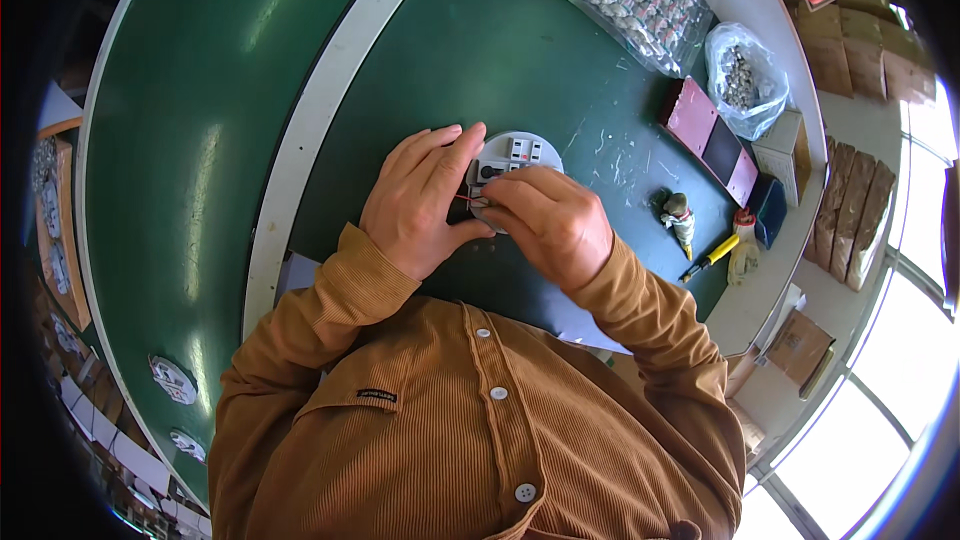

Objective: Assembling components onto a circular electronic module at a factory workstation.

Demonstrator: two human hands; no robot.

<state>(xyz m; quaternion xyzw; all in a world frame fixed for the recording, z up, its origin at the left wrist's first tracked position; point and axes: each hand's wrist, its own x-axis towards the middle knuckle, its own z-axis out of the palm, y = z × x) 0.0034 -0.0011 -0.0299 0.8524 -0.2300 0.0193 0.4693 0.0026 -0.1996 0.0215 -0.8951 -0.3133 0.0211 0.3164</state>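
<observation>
Watching remotely, I see the round device (508, 154) between my spread left hand (412, 202) and narrowed right hand (557, 224), whose hold I cannot tell.

One piece of lettering only: pale block capitals on a small dark tag (377, 396), stitched on the wearer's left chest, brown corduroy shirt (420, 445). Characters tiny. No other text, numbers or signs legible in view.

The device (514, 154) lies on the table (450, 60), left of the bag (770, 85) holding small parts (739, 80).
</observation>
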